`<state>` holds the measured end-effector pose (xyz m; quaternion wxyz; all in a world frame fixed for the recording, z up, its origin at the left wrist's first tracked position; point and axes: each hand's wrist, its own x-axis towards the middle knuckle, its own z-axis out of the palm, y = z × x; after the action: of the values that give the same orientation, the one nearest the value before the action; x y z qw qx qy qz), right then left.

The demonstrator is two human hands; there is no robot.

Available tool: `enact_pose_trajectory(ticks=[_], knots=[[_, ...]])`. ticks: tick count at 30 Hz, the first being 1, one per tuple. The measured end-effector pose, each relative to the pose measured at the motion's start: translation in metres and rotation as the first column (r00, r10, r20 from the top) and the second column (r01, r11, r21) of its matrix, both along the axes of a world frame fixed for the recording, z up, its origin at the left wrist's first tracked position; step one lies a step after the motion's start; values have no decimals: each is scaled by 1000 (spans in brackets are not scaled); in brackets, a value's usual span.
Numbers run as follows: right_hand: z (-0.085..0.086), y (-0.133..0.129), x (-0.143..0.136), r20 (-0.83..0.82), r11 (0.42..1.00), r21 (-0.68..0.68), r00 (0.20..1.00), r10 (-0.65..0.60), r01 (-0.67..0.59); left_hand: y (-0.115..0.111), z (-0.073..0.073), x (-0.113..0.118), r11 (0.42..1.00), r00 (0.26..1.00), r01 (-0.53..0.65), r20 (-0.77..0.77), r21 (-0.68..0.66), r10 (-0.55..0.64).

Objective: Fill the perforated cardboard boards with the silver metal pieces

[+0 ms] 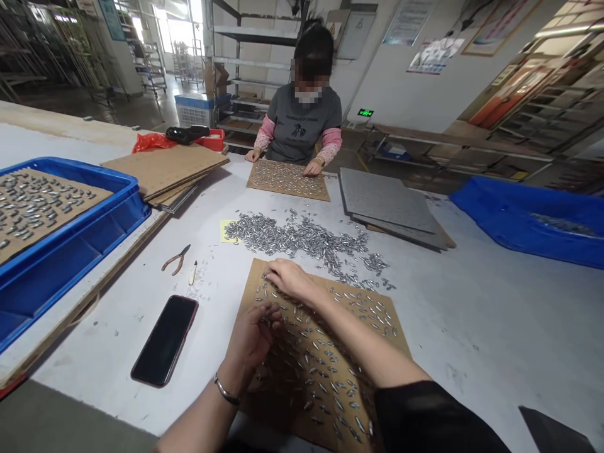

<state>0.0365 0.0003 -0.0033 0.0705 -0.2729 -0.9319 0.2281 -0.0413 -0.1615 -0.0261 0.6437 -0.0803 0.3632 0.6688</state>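
A brown cardboard sheet (pixel 377 340) lies before me, with small silvery, spindle-shaped metal pieces (pixel 337 385) set out over it in rough rows. Above the sheet's left part, my left hand (pixel 255 333) is turned palm up with its fingers curled in; what they hold is hidden. My right hand (pixel 292 278) reaches across to the sheet's far left corner. Its thumb and fingertips are pinched together at a small metal piece on the cardboard. Just beyond the sheet spreads a loose heap of the same pieces (pixel 302 236).
A phone (pixel 165 340), pliers (pixel 177 259) and a small white-handled knife (pixel 192 274) lie at left. Blue trays (pixel 70 264) and a blue bin (pixel 528 233) flank the table. Opposite, a person (pixel 304 119) handles another filled sheet. Grey boards (pixel 387 198) are stacked right.
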Motion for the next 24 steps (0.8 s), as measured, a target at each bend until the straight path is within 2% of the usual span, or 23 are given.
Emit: enact_pose_trajectory(ticks=[3, 7, 10, 13, 16, 18, 20, 21, 24], knots=[[-8, 19, -23, 116, 996, 89, 993, 7, -18, -1, -3, 0, 998, 999, 47, -9, 36, -47], [-14, 30, -43, 218, 989, 139, 976, 27, -58, -1, -4, -2, 994, 994, 97, 47, 45, -99], [-15, 35, -46, 262, 989, 135, 965, 17, -54, 0, -3, -3, 995, 993, 99, 68, 34, -101], [-9, 32, -38, 183, 994, 112, 983, -3, -18, 1, -2, -4, 998, 995, 55, 83, 13, -56], [3, 11, -20, 19, 999, 45, 999, 28, -29, 1, -2, -3, 997, 996, -41, 79, 69, 35], [11, -10, -5, -38, 984, -17, 984, 174, -175, 0, -2, -1, 986, 996, -72, 55, 153, 64], [15, -34, 9, -55, 941, -22, 940, 336, -338, -2, -1, 1, 971, 998, -60, 17, 231, 58], [17, -44, 15, -55, 926, -6, 925, 377, -378, -3, 0, 3, 966, 999, -39, -2, 255, 41], [20, -63, 27, -55, 925, 16, 923, 381, -381, -4, 2, 6, 957, 999, 39, -43, 289, -27]])
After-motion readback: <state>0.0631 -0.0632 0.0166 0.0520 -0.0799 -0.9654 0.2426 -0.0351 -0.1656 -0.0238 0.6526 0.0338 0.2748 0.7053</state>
